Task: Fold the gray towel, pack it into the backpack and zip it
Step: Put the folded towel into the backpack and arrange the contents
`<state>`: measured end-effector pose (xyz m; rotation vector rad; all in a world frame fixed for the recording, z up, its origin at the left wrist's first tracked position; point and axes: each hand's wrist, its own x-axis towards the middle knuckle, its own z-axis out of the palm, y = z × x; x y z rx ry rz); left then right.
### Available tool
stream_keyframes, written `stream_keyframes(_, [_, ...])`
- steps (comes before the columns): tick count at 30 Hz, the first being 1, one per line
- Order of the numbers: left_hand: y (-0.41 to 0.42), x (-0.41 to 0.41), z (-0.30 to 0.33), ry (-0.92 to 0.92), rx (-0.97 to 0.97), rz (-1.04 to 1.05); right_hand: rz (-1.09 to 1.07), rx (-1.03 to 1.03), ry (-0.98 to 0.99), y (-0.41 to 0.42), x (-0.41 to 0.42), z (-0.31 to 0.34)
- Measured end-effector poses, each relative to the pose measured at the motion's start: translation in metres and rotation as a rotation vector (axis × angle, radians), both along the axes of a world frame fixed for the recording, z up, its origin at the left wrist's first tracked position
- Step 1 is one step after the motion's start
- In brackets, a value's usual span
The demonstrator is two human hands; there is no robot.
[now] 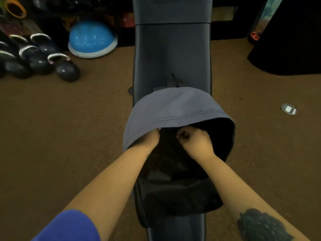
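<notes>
A black backpack (pixel 182 197) lies along a dark padded bench (pixel 172 54), its far end under the gray towel (pixel 173 105). The towel is draped loosely over that end like a hood, with a stitched hem facing me. My left hand (pixel 152 136) reaches under the towel's near edge, and the cloth hides its fingers. My right hand (pixel 194 141) is clenched just right of it, fingers pinched on dark backpack material at the towel's edge. What exactly it pinches is too dark to tell.
Brown carpet lies on both sides of the bench. Several dark kettlebells (pixel 66 68) and a blue half-ball trainer (pixel 92 39) stand at the left rear. A small metal floor plate (pixel 288 109) is on the right, with a black drape (pixel 291 40) beyond it.
</notes>
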<state>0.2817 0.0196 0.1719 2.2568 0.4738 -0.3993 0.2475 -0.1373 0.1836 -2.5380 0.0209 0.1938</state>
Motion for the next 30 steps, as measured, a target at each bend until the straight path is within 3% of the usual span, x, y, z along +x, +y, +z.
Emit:
stream_keyframes(5, [-0.002, 0.009, -0.001, -0.071, -0.089, -0.061, 0.22, -0.084, -0.21, 0.026, -0.008, -0.007])
stream_keyframes(10, [0.009, -0.005, -0.001, -0.052, -0.098, -0.225, 0.449, -0.392, 0.347, 0.062, -0.005, -0.023])
stream_keyframes(14, [0.01, -0.022, 0.003, -0.078, -0.115, -0.206, 0.467, -0.575, 0.532, 0.083, -0.002, -0.045])
stream_keyframes(19, [0.017, -0.046, 0.003, -0.044, -0.147, -0.192, 0.416, -0.652, 0.533, 0.089, 0.002, -0.058])
stream_keyframes(30, [0.016, -0.064, 0.018, -0.067, 0.167, -0.412, 0.453, -0.548, 0.358, 0.059, -0.001, -0.046])
